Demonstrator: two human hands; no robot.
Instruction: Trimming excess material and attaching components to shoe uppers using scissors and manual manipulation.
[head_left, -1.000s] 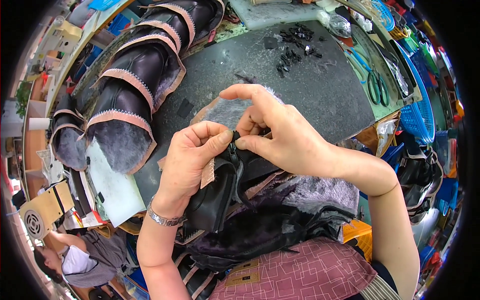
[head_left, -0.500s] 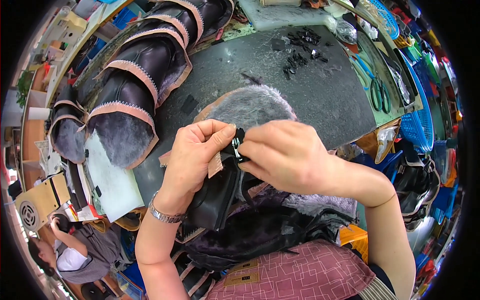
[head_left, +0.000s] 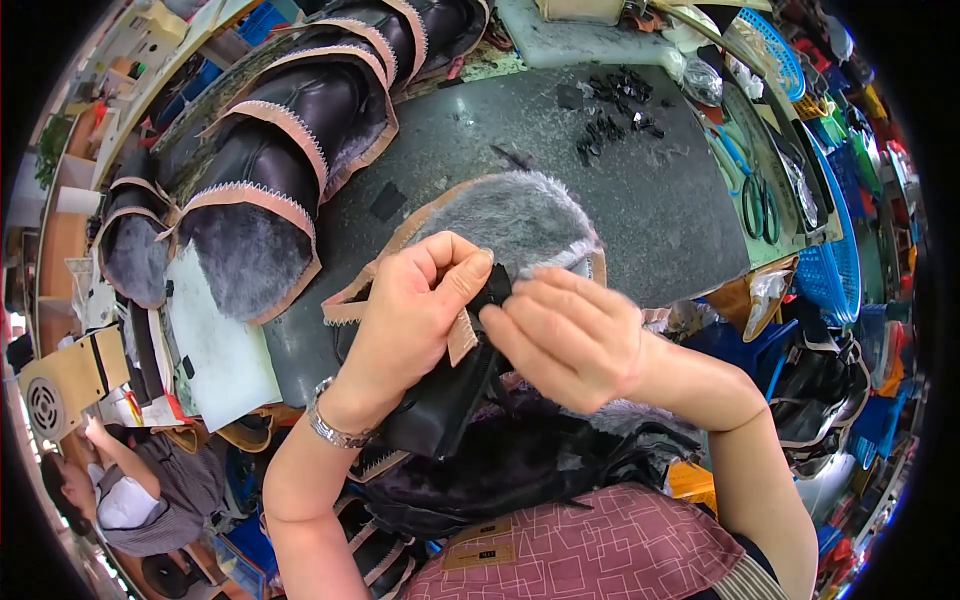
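My left hand [head_left: 420, 305] is closed, thumb and forefinger pinching the upper end of a black zipper [head_left: 496, 287] sewn to a leather boot upper [head_left: 428, 412]. Close beside that end, on its right, is my right hand [head_left: 570, 340], its fingers curled together and partly blurred; whatever they hold is hidden. The boot upper is black outside, with grey fur lining [head_left: 505, 215] and a pinkish-tan zigzag-stitched edge strip [head_left: 462, 338]. It lies partly on the dark work mat and partly over my lap.
More black fur-lined boot uppers [head_left: 280, 150] line the left side of the dark mat [head_left: 660, 220]. Small shiny black pieces [head_left: 620, 115] lie scattered at the back. Green-handled scissors [head_left: 760, 208] and a blue basket [head_left: 830, 270] are at right. A co-worker [head_left: 150, 480] sits at lower left.
My right hand has shifted slightly down and right from the zipper end. The shiny metal piece seen between my hands earlier no longer shows. The whole view has shifted a little.
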